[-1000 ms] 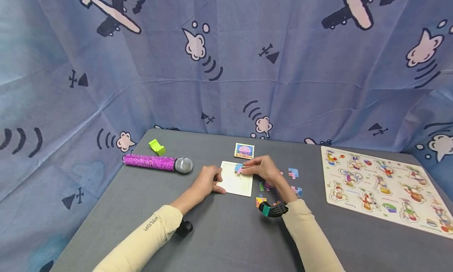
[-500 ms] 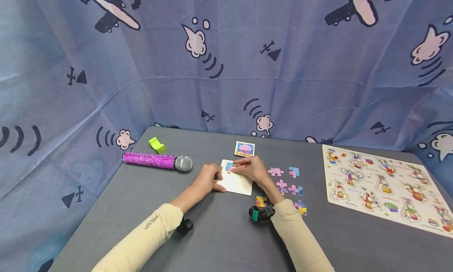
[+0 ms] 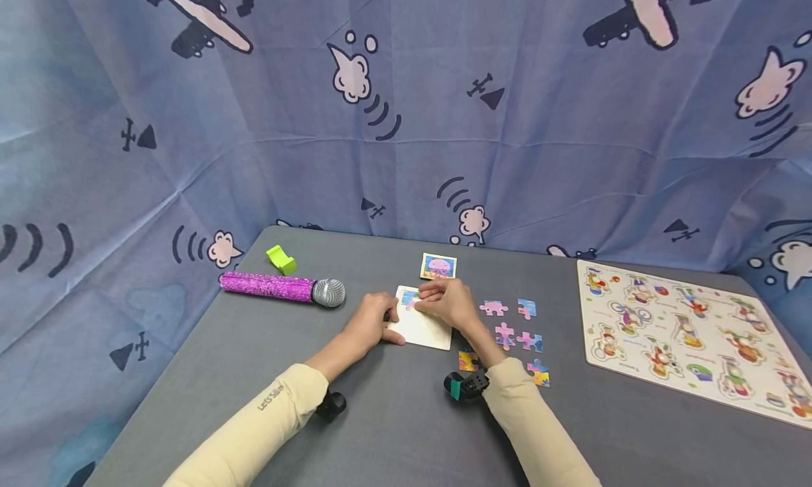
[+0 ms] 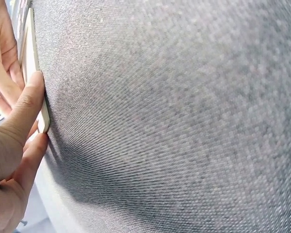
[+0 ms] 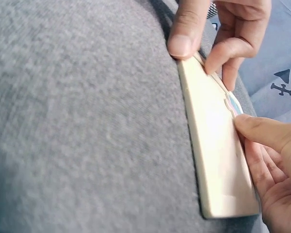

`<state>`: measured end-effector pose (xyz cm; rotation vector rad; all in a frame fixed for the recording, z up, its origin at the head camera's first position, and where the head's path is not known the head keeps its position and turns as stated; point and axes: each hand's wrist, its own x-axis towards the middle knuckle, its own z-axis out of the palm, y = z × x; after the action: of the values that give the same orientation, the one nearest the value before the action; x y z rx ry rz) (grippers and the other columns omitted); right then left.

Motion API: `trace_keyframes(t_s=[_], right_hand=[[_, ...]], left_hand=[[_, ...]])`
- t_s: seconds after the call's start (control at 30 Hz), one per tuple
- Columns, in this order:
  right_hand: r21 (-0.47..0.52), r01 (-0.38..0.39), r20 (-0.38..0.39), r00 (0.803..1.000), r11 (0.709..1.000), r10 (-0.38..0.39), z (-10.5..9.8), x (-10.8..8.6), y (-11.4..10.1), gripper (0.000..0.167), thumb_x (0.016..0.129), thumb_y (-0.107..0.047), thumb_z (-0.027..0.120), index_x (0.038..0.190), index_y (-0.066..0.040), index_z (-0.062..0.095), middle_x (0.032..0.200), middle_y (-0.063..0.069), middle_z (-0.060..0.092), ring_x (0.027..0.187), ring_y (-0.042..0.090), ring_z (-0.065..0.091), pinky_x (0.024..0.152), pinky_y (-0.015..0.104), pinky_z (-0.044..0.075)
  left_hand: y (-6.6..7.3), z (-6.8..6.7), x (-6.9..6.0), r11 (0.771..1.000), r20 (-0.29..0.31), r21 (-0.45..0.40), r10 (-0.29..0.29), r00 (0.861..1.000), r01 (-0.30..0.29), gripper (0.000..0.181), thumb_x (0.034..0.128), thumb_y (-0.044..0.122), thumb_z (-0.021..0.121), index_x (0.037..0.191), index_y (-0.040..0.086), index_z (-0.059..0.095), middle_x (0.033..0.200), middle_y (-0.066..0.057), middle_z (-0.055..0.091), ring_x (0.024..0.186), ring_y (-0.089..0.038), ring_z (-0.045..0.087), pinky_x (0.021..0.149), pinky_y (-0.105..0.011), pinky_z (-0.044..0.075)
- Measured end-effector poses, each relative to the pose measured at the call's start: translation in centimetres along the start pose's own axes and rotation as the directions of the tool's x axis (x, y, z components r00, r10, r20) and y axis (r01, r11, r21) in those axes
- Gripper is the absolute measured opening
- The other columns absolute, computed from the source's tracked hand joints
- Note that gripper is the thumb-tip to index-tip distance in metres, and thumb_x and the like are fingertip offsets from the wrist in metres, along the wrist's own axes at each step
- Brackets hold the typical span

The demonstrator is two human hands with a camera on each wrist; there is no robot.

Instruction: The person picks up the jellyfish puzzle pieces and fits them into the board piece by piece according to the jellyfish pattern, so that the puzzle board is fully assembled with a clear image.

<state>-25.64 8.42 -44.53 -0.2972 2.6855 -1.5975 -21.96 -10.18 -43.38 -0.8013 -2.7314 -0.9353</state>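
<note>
A pale square puzzle tray (image 3: 426, 330) lies flat on the grey table. My left hand (image 3: 371, 324) grips its left edge, thumb at the near corner and fingers farther up the side; the right wrist view shows the same hold on the tray (image 5: 216, 145). At the tray's far left corner lies a blue and pink puzzle piece (image 3: 409, 299). My right hand (image 3: 452, 305) has its thumb and fingertips on that piece (image 5: 234, 103), its other fingers partly hidden. Several loose pieces, among them a pink one (image 3: 505, 335), lie right of the tray.
Behind the tray is a small jellyfish picture (image 3: 438, 266). A purple microphone (image 3: 269, 286) and a green block (image 3: 282, 260) stand to the left. On the right lies a large board with cartoon figures (image 3: 688, 335). A patterned blue curtain (image 3: 419, 163) hangs behind the table.
My right hand has moved left with the blue and pink piece, from above the tray's middle to its far left corner. My left hand has kept its hold on the tray.
</note>
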Motion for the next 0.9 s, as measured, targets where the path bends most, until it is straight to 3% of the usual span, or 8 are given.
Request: trace_keyframes(t_s=[0.3,0.43,0.77,0.9], right_hand=[[-0.049,0.029,-0.075,0.997,0.998,-0.032,0.9,0.4,-0.2,0.023,0.07,0.0,0.082,0.09,0.004,0.072,0.078,0.012,0.071,0.07,0.022,0.07,0.061,0.026,0.056],[-0.045,0.042,-0.09,0.995,0.998,-0.046,1.2,0.2,-0.2,0.023,0.068,0.001,0.083,0.088,0.004,0.071,0.077,0.013,0.071,0.068,0.021,0.07,0.06,0.025,0.055],[0.035,0.049,-0.061,0.997,0.998,-0.047,0.6,-0.1,-0.1,0.026,0.069,0.004,0.081,0.092,0.008,0.069,0.081,0.017,0.071,0.071,0.024,0.07,0.062,0.023,0.055],[0.118,0.056,0.0,0.998,0.991,-0.056,-0.2,0.0,0.0,0.027,0.074,0.005,0.077,0.098,0.011,0.067,0.087,0.022,0.07,0.078,0.029,0.07,0.066,0.022,0.055]], left_hand=[[0.0,-0.2,0.2,1.0,0.001,0.019,0.016,1.0,-0.016,0.039,0.0537,0.02,0.092,0.068,0.003,0.059,0.067,-0.006,0.056,0.061,-0.008,0.042,0.055,-0.019,0.038],[0.0,-0.1,0.0,1.0,0.01,0.014,-0.012,1.0,0.011,0.039,0.0534,0.018,0.092,0.068,0.002,0.06,0.068,-0.007,0.056,0.062,-0.009,0.043,0.056,-0.02,0.039],[-0.1,0.3,-0.1,0.999,0.006,0.046,0.002,1.0,-0.003,0.041,0.0517,0.019,0.092,0.067,0.004,0.057,0.065,-0.004,0.052,0.06,-0.009,0.041,0.054,-0.021,0.037],[-0.2,0.2,0.1,0.999,0.013,0.041,-0.007,1.0,0.006,0.041,0.0532,0.02,0.092,0.067,0.003,0.057,0.066,-0.004,0.052,0.06,-0.01,0.041,0.054,-0.022,0.037]])
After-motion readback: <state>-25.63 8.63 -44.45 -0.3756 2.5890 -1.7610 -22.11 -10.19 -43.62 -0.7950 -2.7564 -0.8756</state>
